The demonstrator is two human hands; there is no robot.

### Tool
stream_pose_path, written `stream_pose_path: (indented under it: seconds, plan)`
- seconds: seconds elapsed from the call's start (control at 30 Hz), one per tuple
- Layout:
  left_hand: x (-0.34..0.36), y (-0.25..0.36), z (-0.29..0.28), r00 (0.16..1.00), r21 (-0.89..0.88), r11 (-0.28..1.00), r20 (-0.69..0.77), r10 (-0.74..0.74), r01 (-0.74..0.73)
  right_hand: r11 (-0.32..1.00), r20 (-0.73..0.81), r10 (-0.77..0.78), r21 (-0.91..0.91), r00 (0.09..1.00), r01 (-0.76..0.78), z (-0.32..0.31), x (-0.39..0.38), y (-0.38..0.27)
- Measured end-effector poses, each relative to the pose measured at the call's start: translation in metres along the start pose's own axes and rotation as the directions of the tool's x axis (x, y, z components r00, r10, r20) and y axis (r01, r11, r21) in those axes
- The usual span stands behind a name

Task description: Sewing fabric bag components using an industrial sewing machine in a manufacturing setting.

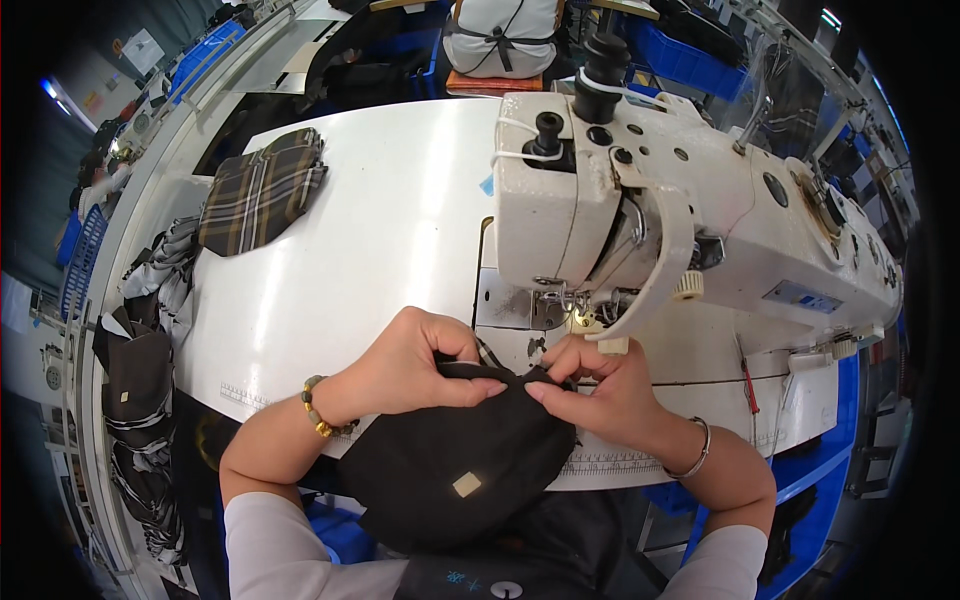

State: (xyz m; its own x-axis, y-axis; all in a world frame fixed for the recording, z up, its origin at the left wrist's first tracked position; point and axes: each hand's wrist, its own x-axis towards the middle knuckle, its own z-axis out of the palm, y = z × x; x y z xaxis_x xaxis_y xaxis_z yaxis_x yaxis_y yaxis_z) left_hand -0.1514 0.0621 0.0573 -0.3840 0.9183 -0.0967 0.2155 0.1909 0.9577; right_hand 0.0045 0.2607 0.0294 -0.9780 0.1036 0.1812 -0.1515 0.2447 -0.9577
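A dark brown fabric piece (pixel 440 450) with a small pale square label hangs over the near edge of the sewing table. My left hand (pixel 430 365) pinches its upper edge between thumb and fingers. Close beside it, my right hand (pixel 595 385) pinches the same edge, thumb in front. A bit of plaid cloth shows behind the edge between the two hands. Just beyond my hands stands a white industrial sewing machine (pixel 560 220); its presser foot and needle area (pixel 565 300) sit above the cloth, apart from it.
A stack of plaid fabric pieces (pixel 265 190) lies at the far left of the white table (pixel 390 200). Bundled dark and grey fabric (pixel 140 390) hangs along the left side. Red-handled tweezers (pixel 750 388) lie at the right. A blue bin (pixel 690 60) stands behind the machine.
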Motion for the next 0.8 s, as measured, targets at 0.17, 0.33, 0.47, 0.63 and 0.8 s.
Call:
stream_pose_path:
  seconds: [0.17, 0.33, 0.47, 0.63, 0.8]
  plan:
    - [-0.002, 0.004, 0.012, 0.997, -0.106, 0.994, -0.067, -0.025, 0.017, 0.996, 0.009, 0.07, 0.046, 0.998, -0.07, 0.002, -0.001, 0.001]
    - [-0.001, 0.003, 0.016, 0.993, 0.054, 0.992, -0.028, 0.115, -0.114, 0.99, 0.028, 0.092, 0.103, 0.995, -0.095, 0.006, -0.001, 0.003]
    - [-0.003, 0.002, 0.01, 0.998, 0.072, 0.996, 0.024, 0.05, -0.051, 0.994, -0.013, 0.015, 0.107, 1.0, -0.013, 0.009, 0.0, 0.004]
    - [-0.003, 0.001, 0.011, 0.999, 0.081, 0.996, 0.029, 0.03, -0.032, 0.991, 0.009, 0.006, 0.13, 1.0, -0.007, 0.006, -0.001, 0.005]
    - [-0.002, 0.002, 0.011, 0.999, 0.101, 0.994, 0.037, 0.036, -0.039, 0.988, -0.005, 0.029, 0.149, 1.0, -0.028, 0.008, -0.002, 0.006]
